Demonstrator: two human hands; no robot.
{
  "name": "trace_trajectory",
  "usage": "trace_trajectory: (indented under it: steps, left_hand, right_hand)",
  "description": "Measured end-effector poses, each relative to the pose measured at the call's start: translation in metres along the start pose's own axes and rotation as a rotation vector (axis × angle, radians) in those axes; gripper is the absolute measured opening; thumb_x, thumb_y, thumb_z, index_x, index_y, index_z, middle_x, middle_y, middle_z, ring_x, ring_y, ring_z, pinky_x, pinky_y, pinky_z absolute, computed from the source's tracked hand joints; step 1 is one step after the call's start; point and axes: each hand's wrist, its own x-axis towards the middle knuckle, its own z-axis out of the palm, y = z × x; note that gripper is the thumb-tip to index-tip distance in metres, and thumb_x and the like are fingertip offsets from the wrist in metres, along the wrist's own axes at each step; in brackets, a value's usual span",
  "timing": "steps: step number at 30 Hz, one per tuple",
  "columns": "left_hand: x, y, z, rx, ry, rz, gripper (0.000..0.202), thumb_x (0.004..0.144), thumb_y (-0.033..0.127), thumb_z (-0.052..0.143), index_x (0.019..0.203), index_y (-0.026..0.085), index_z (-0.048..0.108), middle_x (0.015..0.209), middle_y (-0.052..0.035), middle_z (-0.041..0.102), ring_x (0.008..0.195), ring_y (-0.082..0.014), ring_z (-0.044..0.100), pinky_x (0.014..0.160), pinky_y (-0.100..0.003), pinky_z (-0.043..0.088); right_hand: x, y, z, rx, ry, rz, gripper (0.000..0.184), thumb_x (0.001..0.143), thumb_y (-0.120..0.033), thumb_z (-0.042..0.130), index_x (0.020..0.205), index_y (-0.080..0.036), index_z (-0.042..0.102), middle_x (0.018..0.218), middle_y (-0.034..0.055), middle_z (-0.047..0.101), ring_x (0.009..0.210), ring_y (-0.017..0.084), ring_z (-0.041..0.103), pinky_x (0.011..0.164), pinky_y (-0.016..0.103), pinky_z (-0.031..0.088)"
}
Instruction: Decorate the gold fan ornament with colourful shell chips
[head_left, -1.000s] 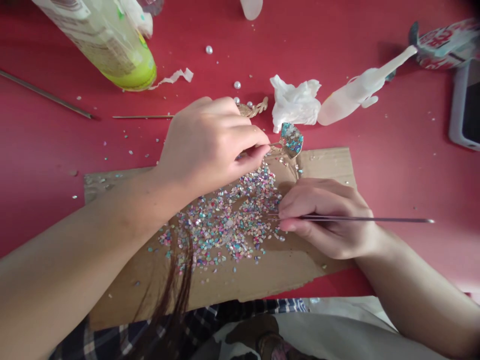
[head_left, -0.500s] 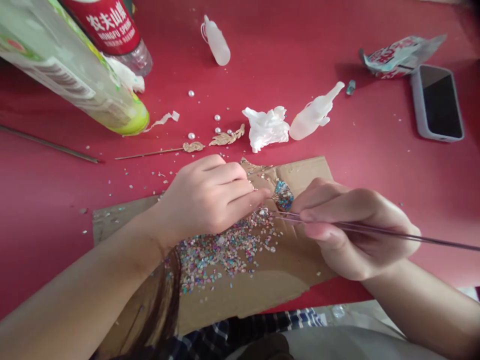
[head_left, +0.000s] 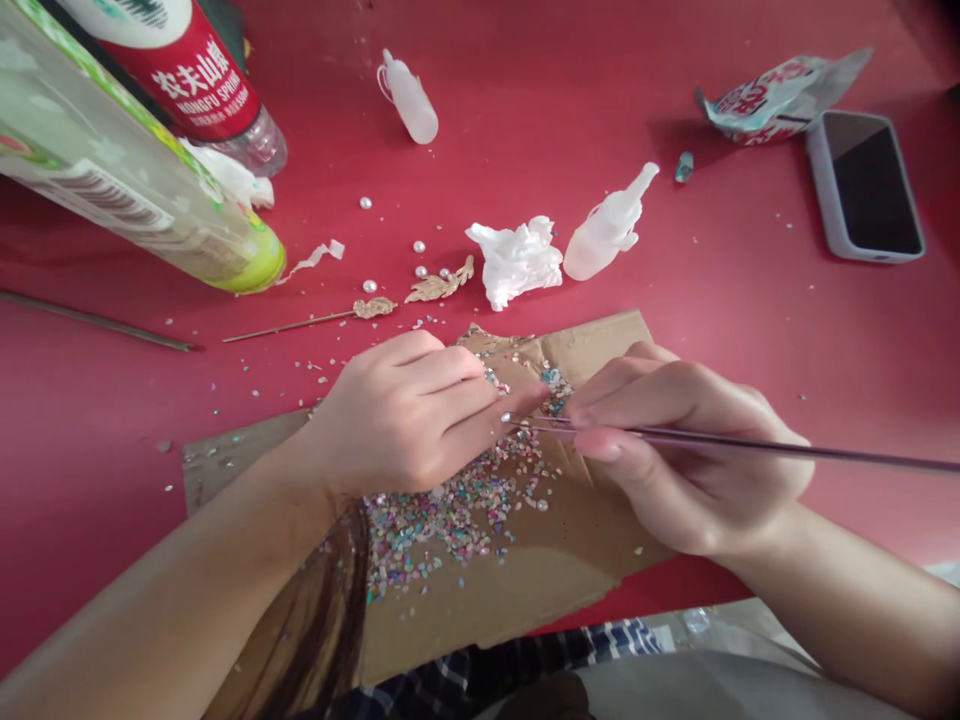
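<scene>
The left hand (head_left: 401, 415) was found curled low over the cardboard (head_left: 592, 560), its fingers drawn narrow and pointing toward the right hand (head_left: 675, 450); whether anything was pinched between them could not be told, as the fingertips were hidden from the head view. The right hand was closed on long metal tweezers (head_left: 720, 441), held in a pencil grip. Their long axis was laid almost level across the view, with the shaft running out past the right edge and the tips directed leftward. The tips were placed just beside the left forefinger. A small teal-flecked piece (head_left: 556, 392) was seen just above the tips, between the two hands and slightly nearer the left fingertips, though its outline was largely obscured and any contact with the left hand could not be confirmed. Beneath both hands, a loose heap of multicoloured shell chips (head_left: 442, 530) was spread over the cardboard, and a strand of hair (head_left: 334, 610) hung beside it. Beyond the cardboard, a gold leaf ornament (head_left: 439, 287), scattered pearls (head_left: 367, 286), a crumpled tissue (head_left: 516, 262) and a white squeeze bottle (head_left: 610, 225) were lying on the red table (head_left: 525, 130), with a phone (head_left: 862, 185) farther right.
</scene>
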Motion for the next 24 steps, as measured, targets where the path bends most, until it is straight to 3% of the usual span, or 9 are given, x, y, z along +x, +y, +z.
trace_trajectory:
  steps: [7, 13, 18, 21, 24]
  left_hand:
    - [-0.005, 0.000, 0.001, -0.031, 0.001, -0.015, 0.024, 0.097, 0.023, 0.058, 0.120, 0.022, 0.063, 0.082, 0.0022, 0.074, 0.079, -0.0148, 0.066, 0.066, -0.034, 0.043]
    - [-0.006, -0.003, 0.003, -0.016, -0.007, -0.009, 0.037, 0.093, 0.021, 0.063, 0.130, 0.019, 0.058, 0.082, 0.0030, 0.074, 0.079, -0.0144, 0.066, 0.066, -0.033, 0.043]
    - [-0.007, -0.012, 0.002, 0.051, 0.002, -0.053, 0.022, 0.089, 0.020, 0.069, 0.111, 0.021, 0.067, 0.078, 0.0057, 0.074, 0.075, -0.0140, 0.064, 0.066, -0.033, 0.041]
    - [-0.007, -0.017, 0.001, 0.069, 0.022, -0.066, 0.015, 0.085, 0.020, 0.074, 0.099, 0.020, 0.069, 0.074, 0.0064, 0.074, 0.070, -0.0143, 0.062, 0.063, -0.033, 0.039]
    - [-0.007, -0.020, 0.000, 0.079, 0.000, -0.050, 0.013, 0.085, 0.020, 0.075, 0.097, 0.019, 0.071, 0.072, 0.0059, 0.074, 0.068, -0.0153, 0.063, 0.061, -0.033, 0.039]
  right_hand:
    - [0.001, -0.003, -0.002, 0.034, 0.000, 0.025, 0.013, 0.093, -0.021, 0.067, 0.085, -0.021, 0.057, 0.067, -0.0023, 0.067, 0.060, 0.014, 0.065, 0.060, 0.036, 0.047]
    - [0.002, 0.000, -0.003, 0.129, 0.075, -0.085, 0.011, 0.087, -0.011, 0.069, 0.084, -0.017, 0.061, 0.068, -0.0010, 0.069, 0.060, 0.013, 0.066, 0.058, 0.031, 0.048]
    - [0.001, 0.021, -0.007, 0.153, 0.181, -0.100, 0.016, 0.082, -0.003, 0.070, 0.085, -0.018, 0.065, 0.066, 0.0004, 0.065, 0.062, 0.016, 0.064, 0.054, 0.031, 0.047]
    - [0.002, 0.032, -0.012, 0.154, 0.147, -0.093, 0.021, 0.082, 0.002, 0.066, 0.085, -0.018, 0.065, 0.063, 0.0003, 0.061, 0.061, 0.016, 0.064, 0.054, 0.032, 0.047]
    - [0.003, 0.034, -0.017, 0.070, 0.063, -0.112, 0.016, 0.083, -0.003, 0.067, 0.084, -0.018, 0.063, 0.066, 0.0002, 0.065, 0.060, 0.015, 0.063, 0.058, 0.033, 0.048]
